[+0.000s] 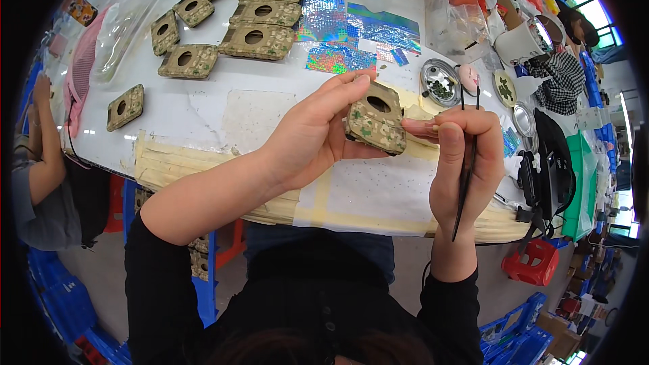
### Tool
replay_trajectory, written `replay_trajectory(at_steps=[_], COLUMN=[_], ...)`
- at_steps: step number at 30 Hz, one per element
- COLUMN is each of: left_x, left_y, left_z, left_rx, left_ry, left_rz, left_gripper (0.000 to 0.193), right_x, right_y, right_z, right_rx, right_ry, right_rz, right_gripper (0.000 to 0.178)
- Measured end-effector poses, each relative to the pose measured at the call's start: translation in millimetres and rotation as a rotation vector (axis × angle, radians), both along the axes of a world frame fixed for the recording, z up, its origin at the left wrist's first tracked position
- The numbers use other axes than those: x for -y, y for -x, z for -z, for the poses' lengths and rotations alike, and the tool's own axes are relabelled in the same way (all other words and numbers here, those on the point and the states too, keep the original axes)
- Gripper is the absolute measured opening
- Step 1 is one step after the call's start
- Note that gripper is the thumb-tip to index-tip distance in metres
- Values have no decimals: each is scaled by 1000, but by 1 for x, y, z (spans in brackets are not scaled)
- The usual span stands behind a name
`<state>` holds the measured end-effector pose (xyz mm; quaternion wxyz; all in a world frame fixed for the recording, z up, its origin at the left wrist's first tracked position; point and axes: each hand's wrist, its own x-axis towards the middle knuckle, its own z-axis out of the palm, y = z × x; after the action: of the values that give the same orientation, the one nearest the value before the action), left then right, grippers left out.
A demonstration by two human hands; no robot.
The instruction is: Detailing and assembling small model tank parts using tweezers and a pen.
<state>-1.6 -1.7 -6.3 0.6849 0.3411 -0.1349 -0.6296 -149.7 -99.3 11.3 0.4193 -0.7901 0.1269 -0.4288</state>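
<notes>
My left hand (304, 128) grips a small camouflage-patterned case (378, 128) with a dark round opening, holding it tilted above the table's near side. Black tweezers (461, 206) are tucked in my right hand (466, 155), prongs up and apart, with the other end hanging below the palm. The fingertips of that hand reach the right edge of the case; whether they pinch anything small there I cannot make out. Several matching camouflage cases (255, 39) lie at the back left, and a single case (126, 107) rests farther left.
Shiny holographic sheets (385, 26) lie behind my hands. A round dish (439, 82) of small dark green pieces and a yellowish disc (503, 88) with green pieces sit at right. Masking tape (203, 162) covers the table's front edge. Another person's arm (46, 135) is at far left.
</notes>
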Motion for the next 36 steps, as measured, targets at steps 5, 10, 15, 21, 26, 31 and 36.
replay_trajectory(at_steps=[5, 10, 15, 21, 26, 31, 36], left_x=[1, 0, 0, 1, -1, 2, 4], left_y=[1, 0, 0, 1, -1, -1, -4], left_z=[0, 0, -1, 2, 1, 5, 9], left_rx=[-9, -8, -2, 8, 18, 22, 39], left_ry=[-5, -7, -7, -4, 5, 19, 34], left_rz=[-6, -13, -10, -23, -7, -27, -38], left_gripper=[42, 42, 42, 44, 43, 43, 44], right_x=[-1, -1, -2, 2, 24, 30, 37], right_y=[0, -1, -1, 10, 32, 26, 27], right_z=[1, 2, 1, -4, 5, 11, 16], right_rx=[3, 7, 18, 121, -99, -210, -328], right_ry=[-25, -42, -80, -228, 160, 543, 627], right_rz=[10, 5, -12, 30, 369, 456, 381], right_gripper=[8, 8, 9, 12, 10, 12, 18])
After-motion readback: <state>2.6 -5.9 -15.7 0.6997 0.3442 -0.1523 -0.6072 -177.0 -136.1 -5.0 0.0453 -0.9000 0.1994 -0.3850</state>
